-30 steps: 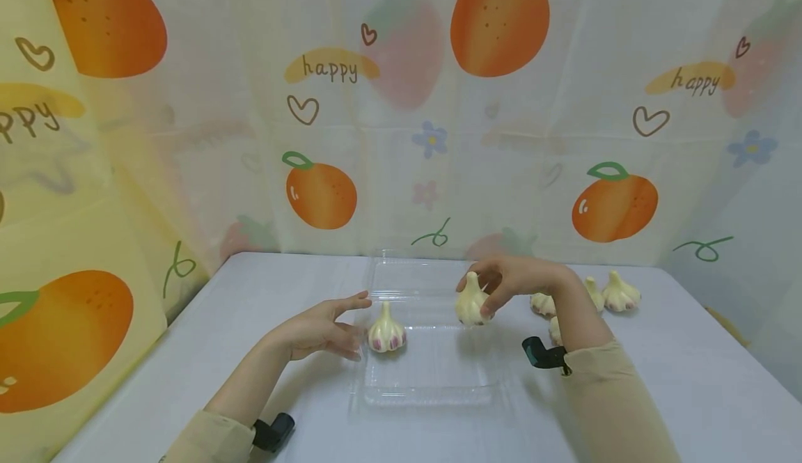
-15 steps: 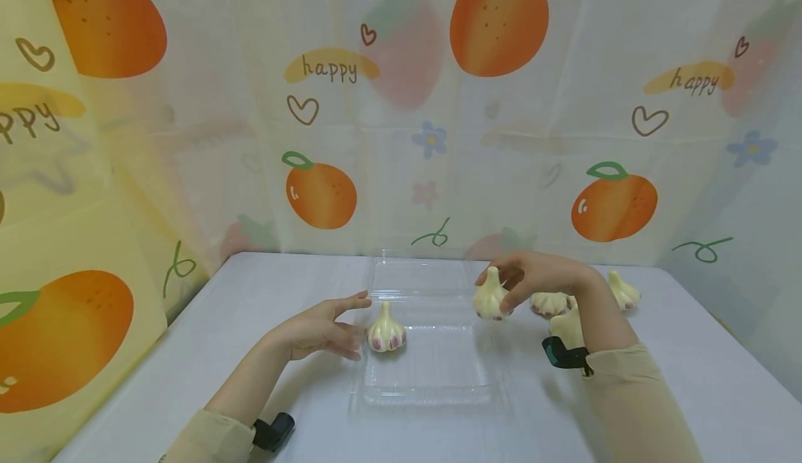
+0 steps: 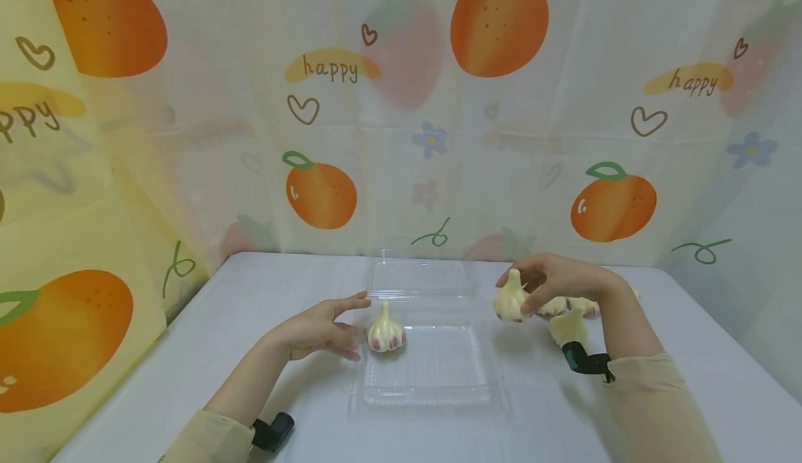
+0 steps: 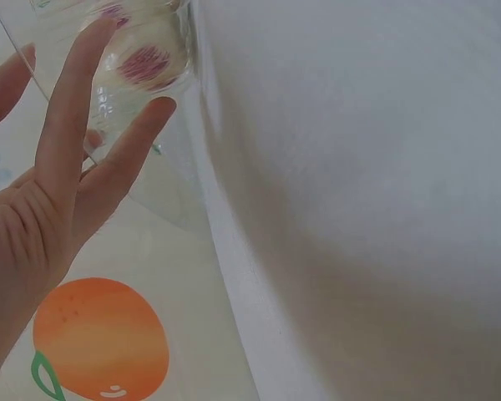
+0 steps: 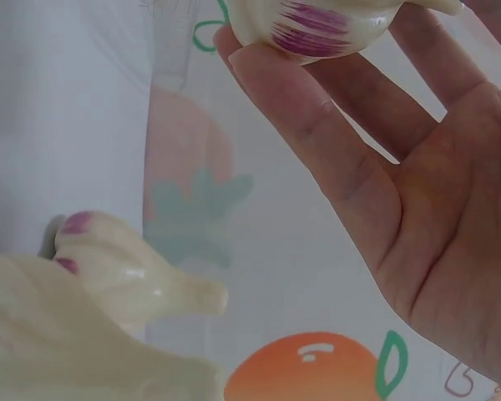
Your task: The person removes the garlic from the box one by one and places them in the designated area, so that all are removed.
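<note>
A clear plastic hinged box (image 3: 432,397) lies with its lid (image 3: 422,276) folded back away from me. One garlic bulb (image 3: 386,334) with purple patches stands upright in its left part. My left hand (image 3: 319,327) is at the box's left edge, fingers extended; in the left wrist view the bulb's purple base (image 4: 146,67) shows behind the clear plastic, near the fingertips. To the right of the box, my right hand (image 3: 560,276) pinches a second garlic bulb (image 3: 510,299) between thumb and fingers, stem up. The right wrist view shows the thumb pressed on this purple-streaked bulb (image 5: 317,25).
Several more garlic bulbs (image 3: 569,327) sit on the white table at the right, partly covered by my right hand and wrist. Two of those bulbs (image 5: 108,267) appear large in the right wrist view. A fruit-printed cloth (image 3: 401,136) hangs behind the table.
My right hand has moved to the right with its garlic bulb, from over the box's right side to beyond its edge. The left hand and the bulb in the box stay put.
</note>
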Motion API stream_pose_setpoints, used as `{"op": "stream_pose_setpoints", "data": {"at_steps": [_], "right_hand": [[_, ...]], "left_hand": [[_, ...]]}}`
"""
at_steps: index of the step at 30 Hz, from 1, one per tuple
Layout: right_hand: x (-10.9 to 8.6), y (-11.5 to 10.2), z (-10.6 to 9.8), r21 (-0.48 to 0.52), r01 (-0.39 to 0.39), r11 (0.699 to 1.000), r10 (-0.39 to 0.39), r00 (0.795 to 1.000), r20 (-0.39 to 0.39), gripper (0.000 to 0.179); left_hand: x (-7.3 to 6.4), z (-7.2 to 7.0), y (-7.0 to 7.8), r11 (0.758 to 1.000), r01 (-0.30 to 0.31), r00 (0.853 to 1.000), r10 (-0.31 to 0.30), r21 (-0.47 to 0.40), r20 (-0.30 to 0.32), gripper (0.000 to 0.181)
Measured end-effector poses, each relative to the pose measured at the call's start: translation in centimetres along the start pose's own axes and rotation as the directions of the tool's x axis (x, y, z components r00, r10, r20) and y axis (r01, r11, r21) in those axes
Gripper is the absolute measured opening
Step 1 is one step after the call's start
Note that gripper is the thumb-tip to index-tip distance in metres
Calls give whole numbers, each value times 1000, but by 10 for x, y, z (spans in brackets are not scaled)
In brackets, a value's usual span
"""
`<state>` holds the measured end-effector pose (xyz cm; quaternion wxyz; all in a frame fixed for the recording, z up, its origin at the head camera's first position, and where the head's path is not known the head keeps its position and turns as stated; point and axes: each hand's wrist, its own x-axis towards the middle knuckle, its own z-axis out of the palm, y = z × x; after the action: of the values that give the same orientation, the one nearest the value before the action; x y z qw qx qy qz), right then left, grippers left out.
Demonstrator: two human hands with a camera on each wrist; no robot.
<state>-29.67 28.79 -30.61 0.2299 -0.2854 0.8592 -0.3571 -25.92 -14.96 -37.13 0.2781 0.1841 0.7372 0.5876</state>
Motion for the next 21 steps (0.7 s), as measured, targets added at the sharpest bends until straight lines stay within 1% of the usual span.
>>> {"op": "stream_pose_setpoints", "data": {"at_steps": [5, 7, 10, 17, 21], "right_hand": [[-7, 7, -3, 16, 7, 1000, -7, 1000, 0, 42], [-9, 9, -3, 30, -1, 1000, 1, 1000, -3, 43], [-14, 11, -5, 44, -17, 999, 18, 1000, -21, 46], [-27, 13, -11, 12, -38, 999, 39, 996, -75, 45], [-34, 16, -14, 17, -53, 998, 55, 994, -99, 46]], "left_hand": [[1, 0, 0, 1000, -1, 1000, 1, 5, 0, 84], [1, 0, 0, 1000, 2, 1000, -2, 7, -2, 84], [2, 0, -1, 1000, 9, 1000, -9, 10, -7, 84], [4, 0, -3, 1000, 20, 1000, -19, 8, -17, 84], [4, -1, -3, 1000, 22, 1000, -21, 12, -22, 84]]}}
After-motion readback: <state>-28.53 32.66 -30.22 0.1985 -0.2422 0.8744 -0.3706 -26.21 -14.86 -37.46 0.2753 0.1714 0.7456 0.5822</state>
